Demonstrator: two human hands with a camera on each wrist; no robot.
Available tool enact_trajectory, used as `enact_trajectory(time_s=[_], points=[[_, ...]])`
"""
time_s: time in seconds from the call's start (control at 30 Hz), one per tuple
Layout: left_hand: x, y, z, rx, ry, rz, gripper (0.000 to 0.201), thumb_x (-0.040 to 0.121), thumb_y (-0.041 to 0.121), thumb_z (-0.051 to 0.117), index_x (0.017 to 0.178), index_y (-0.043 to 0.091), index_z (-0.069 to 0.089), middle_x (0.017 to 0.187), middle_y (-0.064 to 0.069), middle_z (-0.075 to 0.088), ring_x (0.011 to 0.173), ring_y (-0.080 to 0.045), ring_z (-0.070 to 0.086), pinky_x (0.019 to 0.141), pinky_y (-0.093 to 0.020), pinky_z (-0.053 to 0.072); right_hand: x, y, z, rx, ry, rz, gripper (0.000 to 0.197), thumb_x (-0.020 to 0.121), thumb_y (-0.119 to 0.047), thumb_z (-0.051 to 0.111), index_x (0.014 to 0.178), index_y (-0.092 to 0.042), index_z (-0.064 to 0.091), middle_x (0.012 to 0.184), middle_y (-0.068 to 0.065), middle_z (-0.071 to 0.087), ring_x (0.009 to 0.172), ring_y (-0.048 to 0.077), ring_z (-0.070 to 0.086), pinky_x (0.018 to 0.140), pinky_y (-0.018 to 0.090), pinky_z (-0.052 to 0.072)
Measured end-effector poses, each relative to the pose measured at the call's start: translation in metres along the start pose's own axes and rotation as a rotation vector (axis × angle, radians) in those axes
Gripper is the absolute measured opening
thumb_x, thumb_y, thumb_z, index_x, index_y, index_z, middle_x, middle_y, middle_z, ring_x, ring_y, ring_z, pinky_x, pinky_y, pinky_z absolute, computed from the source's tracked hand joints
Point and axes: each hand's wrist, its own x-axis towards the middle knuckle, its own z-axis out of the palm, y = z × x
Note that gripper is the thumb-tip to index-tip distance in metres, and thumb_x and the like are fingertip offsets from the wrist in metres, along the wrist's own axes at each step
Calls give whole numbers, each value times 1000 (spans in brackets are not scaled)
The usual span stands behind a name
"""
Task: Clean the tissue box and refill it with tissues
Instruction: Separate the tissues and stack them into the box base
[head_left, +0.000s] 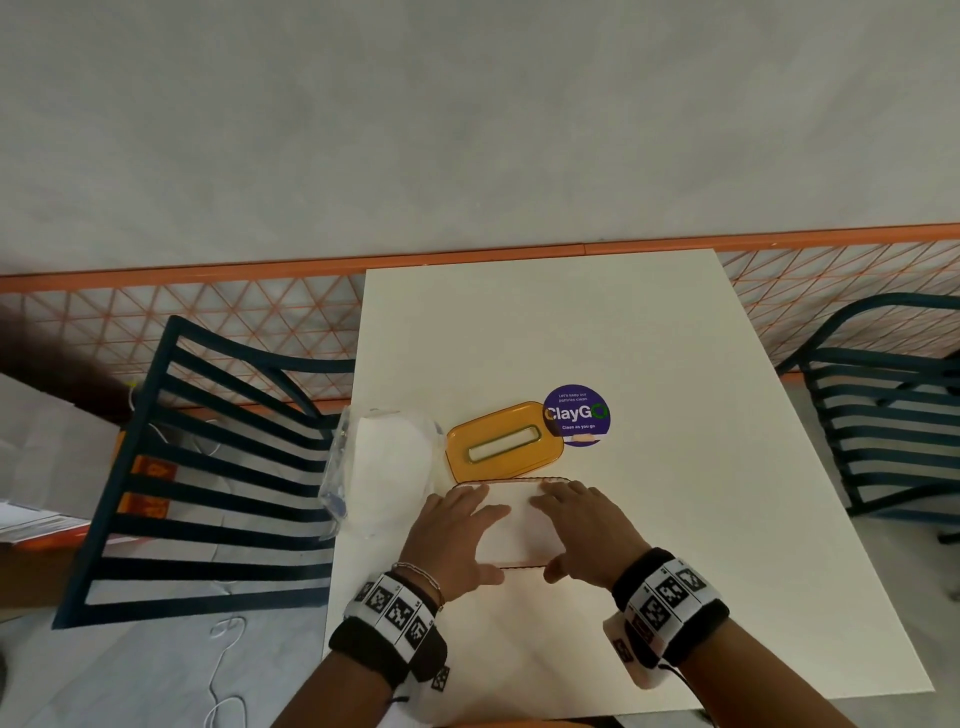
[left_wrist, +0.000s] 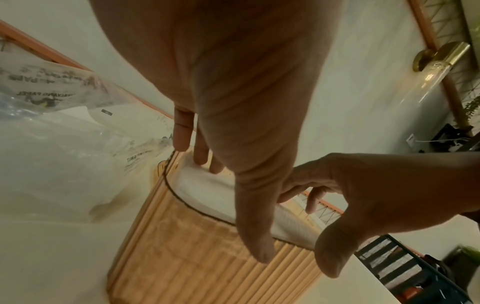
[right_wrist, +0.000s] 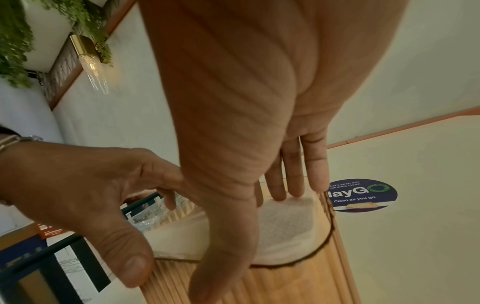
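Observation:
An amber ribbed tissue box (head_left: 519, 566) stands open on the white table (head_left: 675, 519), filled with a white stack of tissues (head_left: 514, 525). My left hand (head_left: 462, 530) lies flat on the left half of the stack, its thumb over the near wall. My right hand (head_left: 576, 530) presses the right half the same way. In the left wrist view straight fingers (left_wrist: 200, 152) rest on the tissues (left_wrist: 207, 193) above the ribbed wall (left_wrist: 197, 257). The right wrist view shows fingers (right_wrist: 293, 176) on the tissues (right_wrist: 285, 226). The amber slotted lid (head_left: 504, 441) lies just behind the box.
A clear plastic tissue pack (head_left: 384, 467) lies at the table's left edge beside the box. A round purple sticker (head_left: 576, 415) sits behind the lid. Dark slatted chairs stand left (head_left: 208, 467) and right (head_left: 883, 405). An orange mesh railing (head_left: 208, 312) runs behind.

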Motion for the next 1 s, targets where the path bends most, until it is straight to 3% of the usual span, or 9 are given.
enact_trajectory(time_s=[0.17,0.37,0.5,0.7,1.0], points=[[8,3,-8,8,-30,-9,82,85,69,63,155,38,35,165,5,34,151,-18,30,122,-43,24,5,0,2,-21,-8,-12,100,72,-56,82,154,-24,36,160,5,36,146,26,33,122,41,26],[9,3,-21,-97,-90,8,74,89,42,74,154,35,39,160,3,41,148,-20,37,119,-39,36,11,2,-2,-26,-6,-27,93,74,-61,78,151,-24,41,152,2,47,136,24,43,116,37,33],[13,5,-28,-114,-130,16,78,84,37,80,152,32,42,157,2,45,143,-20,43,115,-37,42,16,4,-6,-53,-27,-51,86,77,-60,75,149,-24,44,146,2,53,129,24,47,111,37,38],[21,14,-36,-17,-195,12,86,78,38,85,151,23,41,153,-5,49,136,-26,50,109,-40,47,23,6,-11,-136,-44,-89,78,79,-63,70,145,-26,49,134,3,61,117,24,52,101,36,45],[19,13,-21,42,-107,78,64,81,50,73,135,20,57,135,-2,61,126,-24,55,102,-39,49,23,-5,-13,-242,-76,-100,70,75,-63,72,129,-20,62,118,4,70,106,26,63,96,38,48]])
